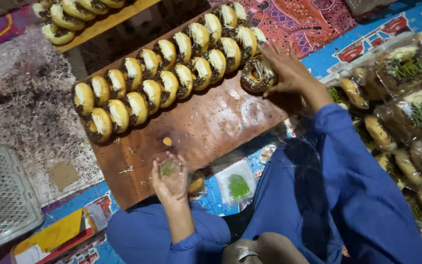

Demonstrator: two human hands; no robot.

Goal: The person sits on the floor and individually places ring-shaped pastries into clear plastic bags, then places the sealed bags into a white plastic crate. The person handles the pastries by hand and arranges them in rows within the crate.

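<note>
Green bits (167,168) indistinct in left hand (171,182).

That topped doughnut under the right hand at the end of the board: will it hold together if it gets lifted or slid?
The doughnut looks soft, so it would probably squash under a firm pinch. Its loose shreds and dark sprinkles likely shed; crumbs already lie on the wooden board. It lies flat, so it seems unlikely to roll. The right hand rests on its edge.

My left hand (169,178) lies palm up, fingers loosely curled, forearm bare below a blue sleeve. My right hand (284,71) reaches forward, fingers spread and pointing down, arm sleeved in blue.
</note>
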